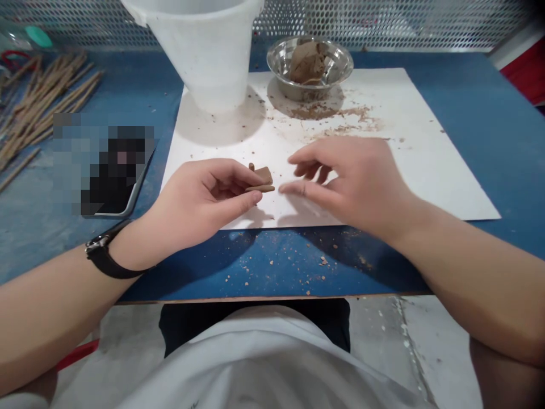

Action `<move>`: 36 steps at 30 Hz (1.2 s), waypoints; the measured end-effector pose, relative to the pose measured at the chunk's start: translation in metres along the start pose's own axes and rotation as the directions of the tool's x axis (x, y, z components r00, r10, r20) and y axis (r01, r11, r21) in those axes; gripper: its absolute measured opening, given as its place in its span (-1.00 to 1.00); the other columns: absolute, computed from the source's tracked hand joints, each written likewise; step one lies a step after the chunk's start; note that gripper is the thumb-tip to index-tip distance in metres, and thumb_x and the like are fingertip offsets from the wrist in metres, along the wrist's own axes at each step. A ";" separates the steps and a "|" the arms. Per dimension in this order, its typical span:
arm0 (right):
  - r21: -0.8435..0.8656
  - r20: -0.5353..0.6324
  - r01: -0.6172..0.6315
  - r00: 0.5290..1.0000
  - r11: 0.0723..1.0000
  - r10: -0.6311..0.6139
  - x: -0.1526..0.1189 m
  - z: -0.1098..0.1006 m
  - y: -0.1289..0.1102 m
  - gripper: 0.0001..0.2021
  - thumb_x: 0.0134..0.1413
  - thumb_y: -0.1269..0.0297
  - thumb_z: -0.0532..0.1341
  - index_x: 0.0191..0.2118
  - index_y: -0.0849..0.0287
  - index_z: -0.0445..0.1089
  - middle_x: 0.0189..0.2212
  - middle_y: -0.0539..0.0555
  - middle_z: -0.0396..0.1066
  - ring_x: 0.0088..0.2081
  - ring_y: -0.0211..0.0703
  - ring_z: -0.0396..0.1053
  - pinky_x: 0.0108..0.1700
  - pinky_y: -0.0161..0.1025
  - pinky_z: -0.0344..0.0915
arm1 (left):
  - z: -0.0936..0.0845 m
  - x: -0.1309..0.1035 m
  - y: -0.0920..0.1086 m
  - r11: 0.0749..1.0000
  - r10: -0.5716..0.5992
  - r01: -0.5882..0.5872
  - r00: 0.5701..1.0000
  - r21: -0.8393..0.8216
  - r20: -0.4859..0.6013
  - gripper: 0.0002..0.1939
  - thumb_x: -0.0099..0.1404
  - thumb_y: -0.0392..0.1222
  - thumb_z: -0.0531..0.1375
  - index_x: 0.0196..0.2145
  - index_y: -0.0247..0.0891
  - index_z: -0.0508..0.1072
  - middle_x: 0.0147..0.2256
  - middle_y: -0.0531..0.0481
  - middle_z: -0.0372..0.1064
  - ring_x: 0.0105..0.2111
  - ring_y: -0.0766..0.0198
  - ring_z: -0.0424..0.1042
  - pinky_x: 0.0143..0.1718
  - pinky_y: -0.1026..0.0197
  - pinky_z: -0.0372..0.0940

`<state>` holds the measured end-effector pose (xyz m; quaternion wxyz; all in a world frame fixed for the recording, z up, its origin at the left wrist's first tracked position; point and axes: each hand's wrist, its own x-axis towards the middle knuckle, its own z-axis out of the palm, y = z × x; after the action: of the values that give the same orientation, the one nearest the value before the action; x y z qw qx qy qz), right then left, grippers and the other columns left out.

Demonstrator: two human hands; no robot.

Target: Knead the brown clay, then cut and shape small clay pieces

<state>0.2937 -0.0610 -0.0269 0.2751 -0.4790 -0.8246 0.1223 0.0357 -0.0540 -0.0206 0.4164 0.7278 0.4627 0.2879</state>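
Note:
My left hand (213, 196) pinches a small brown clay piece (263, 176) between thumb and fingers, above the front part of a white board (426, 170). The piece has a flat slab, a thin strip along its near side and a little nub on top; the fingers hide its left end. Just to the right, my right hand (349, 184) hovers with thumb and fingers apart, holding nothing and not touching the clay. Behind both hands, a shiny metal bowl (281, 85) holds a large lump of brown clay (307, 62).
A white bucket (208, 57) stands at the back left of the board. Thin brown sticks (51, 96) and a phone (114, 176), partly pixelated, lie on the left of the blue table (468, 102). Clay crumbs dot the board and the table's front edge. A perforated metal panel (395, 28) rises behind.

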 end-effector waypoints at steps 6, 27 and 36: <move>-0.529 0.027 -0.342 0.908 0.777 0.418 0.002 -0.013 0.006 -0.62 0.42 0.01 0.23 -0.30 0.20 0.57 -0.38 0.30 0.53 -0.22 0.17 0.49 -0.18 -0.03 0.29 | -0.007 -0.002 -0.004 0.885 0.175 -0.168 0.984 0.434 0.024 -0.85 0.37 -0.10 0.33 -0.25 -0.19 0.68 -0.35 0.02 0.64 -0.37 0.23 0.56 -0.27 0.15 0.37; -0.691 0.301 -0.233 0.767 0.684 0.566 0.017 -0.014 -0.006 -0.78 0.20 0.39 0.21 -0.26 0.22 0.65 -0.33 0.25 0.59 -0.33 0.01 0.43 -0.32 -0.13 0.10 | -0.016 0.000 -0.001 0.928 0.082 -0.044 0.993 0.371 -0.088 -0.72 0.36 0.02 0.35 -0.10 -0.20 0.65 -0.33 0.01 0.63 -0.39 0.22 0.54 -0.29 0.13 0.40; -0.657 0.229 -0.271 0.817 0.704 0.528 0.014 -0.007 -0.004 -0.73 0.29 0.31 0.19 -0.20 0.21 0.67 -0.21 0.26 0.66 -0.21 0.09 0.53 -0.26 -0.11 0.21 | -0.018 0.002 -0.001 0.940 0.086 -0.047 0.991 0.338 -0.100 -0.76 0.35 -0.02 0.34 -0.14 -0.22 0.63 -0.32 -0.02 0.63 -0.36 0.21 0.56 -0.28 0.15 0.45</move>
<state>0.2899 -0.0515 -0.0145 -0.0991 -0.6757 -0.7305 0.0099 0.0214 -0.0459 -0.0123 0.2499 0.7856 0.5028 0.2599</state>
